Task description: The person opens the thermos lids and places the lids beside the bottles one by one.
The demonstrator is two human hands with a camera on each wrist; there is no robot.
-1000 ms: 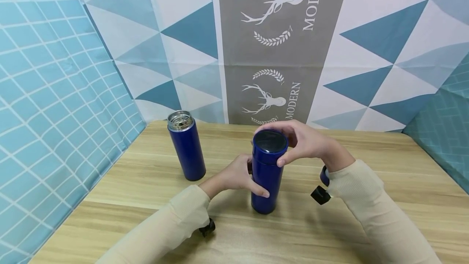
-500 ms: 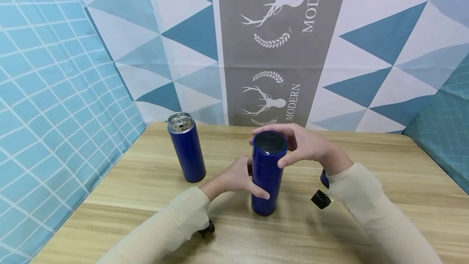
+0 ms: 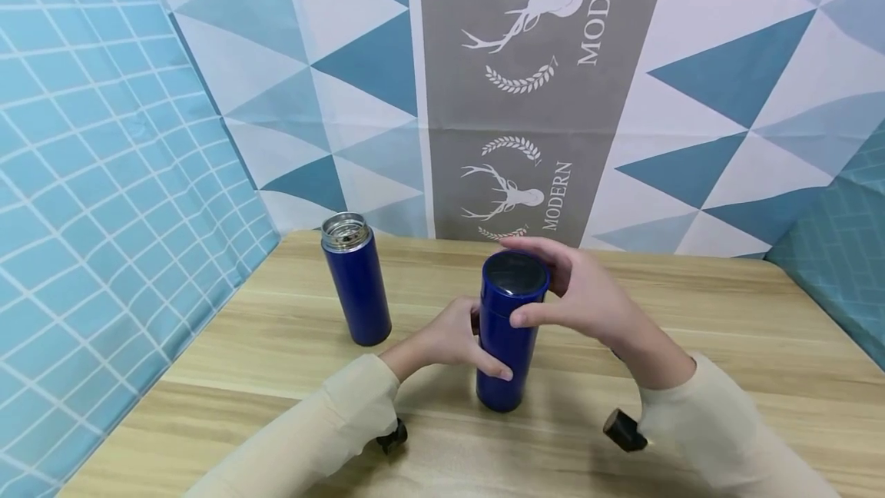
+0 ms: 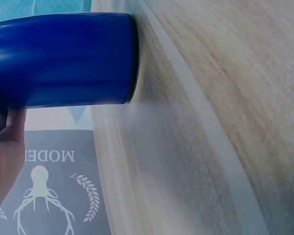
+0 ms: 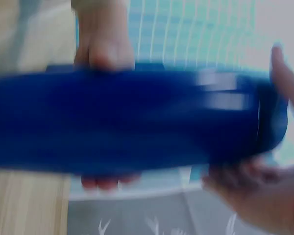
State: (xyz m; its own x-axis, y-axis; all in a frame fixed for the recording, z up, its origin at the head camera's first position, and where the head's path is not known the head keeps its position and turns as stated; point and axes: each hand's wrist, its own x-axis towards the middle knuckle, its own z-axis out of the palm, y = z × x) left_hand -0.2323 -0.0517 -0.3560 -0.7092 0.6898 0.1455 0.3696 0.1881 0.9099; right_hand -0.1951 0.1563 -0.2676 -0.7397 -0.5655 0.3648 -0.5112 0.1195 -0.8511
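Note:
A dark blue thermos bottle (image 3: 503,360) stands on the table, topped by a blue lid (image 3: 515,273) with a black disc. My left hand (image 3: 458,335) grips the bottle's body, thumb in front and fingers behind. My right hand (image 3: 588,290) holds the lid from the right, its thumb across the front and its fingers round the far side. In the blurred right wrist view, the lid (image 5: 273,117) lies between the right thumb and fingers. The bottle's base (image 4: 133,58) meets the table in the left wrist view.
A second blue bottle (image 3: 359,290), without a lid, stands to the left, its steel neck (image 3: 346,232) bare. Behind the wooden table (image 3: 276,375) hangs a patterned cloth (image 3: 359,83). A blue checked cloth (image 3: 104,175) borders the left side.
My right hand has turned, with its thumb shifting left across the lid's front and its wrist swinging toward me. A dark blue object beside that wrist is now almost hidden. The left hand keeps its grip.

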